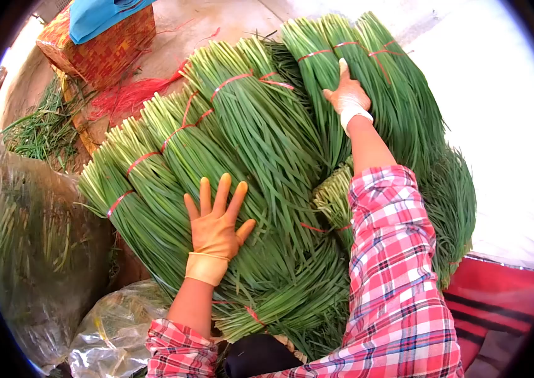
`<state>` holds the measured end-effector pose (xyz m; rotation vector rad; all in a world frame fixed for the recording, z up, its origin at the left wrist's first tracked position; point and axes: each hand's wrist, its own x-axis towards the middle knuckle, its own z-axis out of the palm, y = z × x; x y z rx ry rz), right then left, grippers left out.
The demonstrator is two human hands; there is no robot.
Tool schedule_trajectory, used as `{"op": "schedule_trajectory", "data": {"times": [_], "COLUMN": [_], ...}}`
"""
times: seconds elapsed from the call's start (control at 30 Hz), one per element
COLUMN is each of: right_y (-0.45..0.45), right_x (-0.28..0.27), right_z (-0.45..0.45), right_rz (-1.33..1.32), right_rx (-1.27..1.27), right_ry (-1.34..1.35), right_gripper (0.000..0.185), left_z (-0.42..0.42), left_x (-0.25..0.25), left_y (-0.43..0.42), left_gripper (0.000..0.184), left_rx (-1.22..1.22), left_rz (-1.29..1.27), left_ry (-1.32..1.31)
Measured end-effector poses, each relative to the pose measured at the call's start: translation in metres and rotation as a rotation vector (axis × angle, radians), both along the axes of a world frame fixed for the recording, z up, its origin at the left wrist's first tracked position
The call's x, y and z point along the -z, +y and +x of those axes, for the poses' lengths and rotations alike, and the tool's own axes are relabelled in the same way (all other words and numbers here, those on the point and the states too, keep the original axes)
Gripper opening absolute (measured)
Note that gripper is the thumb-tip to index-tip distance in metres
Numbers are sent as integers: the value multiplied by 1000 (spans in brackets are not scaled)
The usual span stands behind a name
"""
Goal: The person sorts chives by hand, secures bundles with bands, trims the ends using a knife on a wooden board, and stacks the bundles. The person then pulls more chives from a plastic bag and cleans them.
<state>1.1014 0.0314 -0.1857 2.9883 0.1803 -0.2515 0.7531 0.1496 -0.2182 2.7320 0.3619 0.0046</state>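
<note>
Well, bag (27,169) holds stalks (59,242); left hand (215,230) splayed on greens (267,148); right hand (348,99), grip unclear

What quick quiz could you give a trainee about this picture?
1. True or false: the left hand lies with its fingers spread on the green bundles.

2. What colour are the ties around the bundles?
A) Blue
B) Red
C) White

3. Which hand is nearer the top of the picture?

Key:
1. True.
2. B.
3. The right hand, among the bundles at the upper right.
</note>
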Motion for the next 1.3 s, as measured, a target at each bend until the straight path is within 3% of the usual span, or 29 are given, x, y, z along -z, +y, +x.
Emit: {"op": "schedule_trajectory", "data": {"times": [0.1, 0.23, 0.3, 0.43, 0.5, 0.57, 0.6, 0.67, 0.8, 0.83, 0.93, 1.0, 1.03, 1.1, 1.17, 1.2, 1.23, 1.27, 1.3], "right_y": [-18, -89, -135, -205, -233, -196, -218, -190, -176, -179, -189, -183, -192, -220, -240, -240, -249, -245, -254], "right_x": [-6, -36, -41, -21, 21, 8, 50, 31, 16, 21, 22, 1, 2, -8, -25, -36, -31, -30, -10], "right_z": [-16, -43, -34, -10, 0, -2, 28, 13, 26, 28, 26, -5, -20, -65, -135, -181, -225, -266, -290], "right_rz": [10, 233, 219, 236, 334, 376, 309, 446, 258, 319, 316, 614, 714, 740, 549, 283, 63, -120, 42], "right_rx": [-95, -412, -284, 174, 134, 384, 233, 216, 257, 205, 233, 298, 231, 130, -173, -188, -402, -377, -186], "right_ry": [0, -536, -598, -406, -335, 14, -133, -213, -138, -218, -133, -61, -181, -264, -247, -132, -219, -122, 182], "right_gripper": [90, 70, 77, 104, 110, 99, 93, 83, 80, 80, 79, 78, 78, 77, 75, 78, 83, 86, 91], "left_z": [0, 1, 0, 1, 2, 2, 2, 1, 2, 2, 1, 2, 2, 2, 2, 3, 2, 2, 3], "left_x": [0, -3, -3, -3, -3, -2, -2, -2, 0, 0, 2, 2, 2, 4, 2, 2, 1, -2, -8], "left_y": [-1, -2, -2, -1, -2, -3, -3, -3, -4, -4, -5, -6, -7, -7, -8, -9, -10, -9, -9], "left_gripper": [81, 80, 80, 81, 81, 82, 82, 82, 82, 82, 82, 82, 82, 82, 81, 80, 80, 79, 76], "left_rx": [-4, -8, -1, -10, -9, -11, -11, -11, -8, -9, -4, -10, -1, -3, -1, 0, 3, 9, 15], "left_rz": [5, 0, -4, -3, -3, -1, -2, 4, 10, 16, 34, 51, 49, 69, 90, 100, 108, 105, 93], "left_ry": [-2, -8, -4, 1, 8, 15, 16, 26, 20, 17, 14, 18, 16, -17, -15, -20, -24, -3, -1]}}
